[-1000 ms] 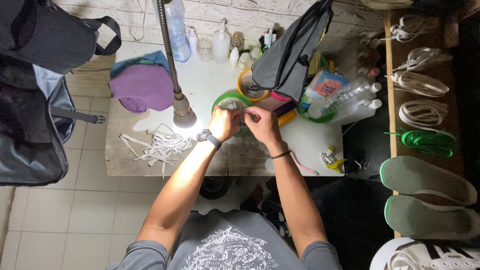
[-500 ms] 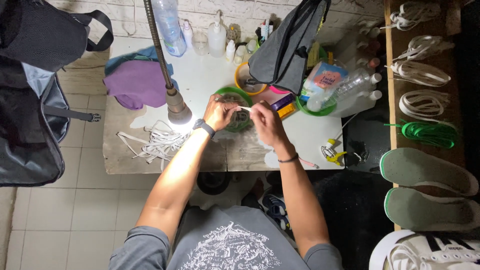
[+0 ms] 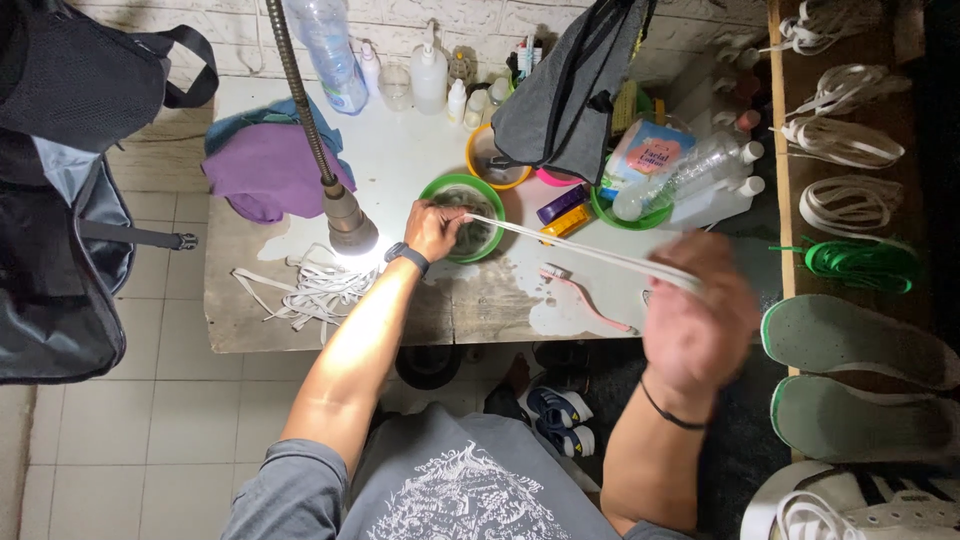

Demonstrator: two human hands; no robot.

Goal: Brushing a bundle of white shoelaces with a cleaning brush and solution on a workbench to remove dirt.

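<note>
White shoelace (image 3: 585, 250) stretched taut from green bowl (image 3: 462, 216) out to its right, left hand (image 3: 432, 228) pinching one end at bowl rim, right hand (image 3: 700, 320) closed on other; judged light, limp, wet-slick, best gripped near ends.

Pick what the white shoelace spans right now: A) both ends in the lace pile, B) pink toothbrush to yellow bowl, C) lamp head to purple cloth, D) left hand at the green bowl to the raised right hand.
D: the white shoelace runs taut from the left hand at the green bowl to the blurred right hand.
</note>
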